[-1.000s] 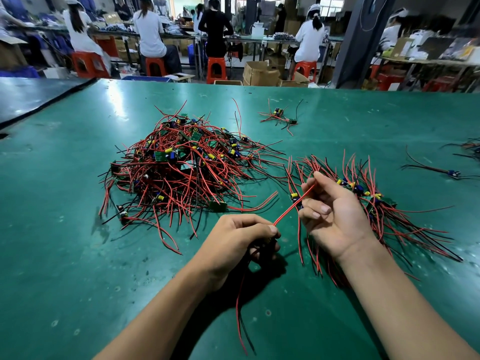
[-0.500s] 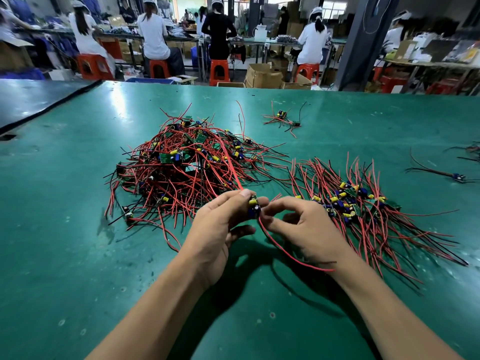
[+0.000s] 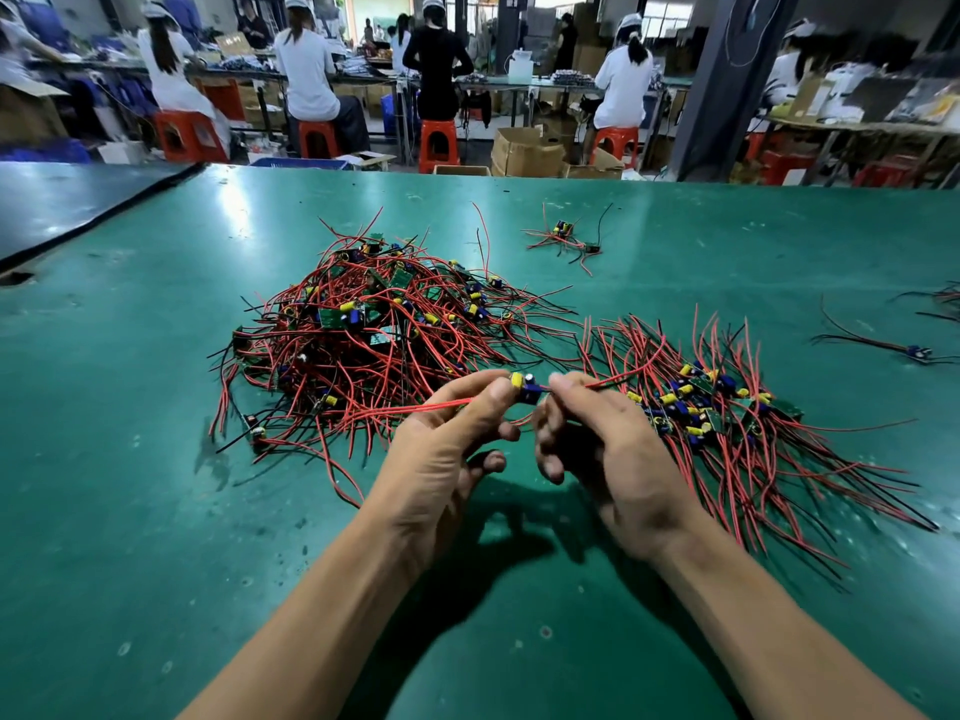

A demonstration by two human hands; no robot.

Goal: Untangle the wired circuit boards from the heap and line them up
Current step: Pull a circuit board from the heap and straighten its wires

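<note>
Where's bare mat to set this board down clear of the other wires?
Bare mat lies left of the heap, along the near edge, and between the lined-up row and the lone board at right. Crowded: the gap between heap and row, where wire ends nearly meet.

Overhead glare, soft shadows, warped edges

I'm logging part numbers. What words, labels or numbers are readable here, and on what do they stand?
No text is readable.
The circuit board pinched by left hand and right hand: markings too small.
Boards in the heap and the lined-up row: too small.
Background cardboard boxes: blurred, nothing legible.
</note>
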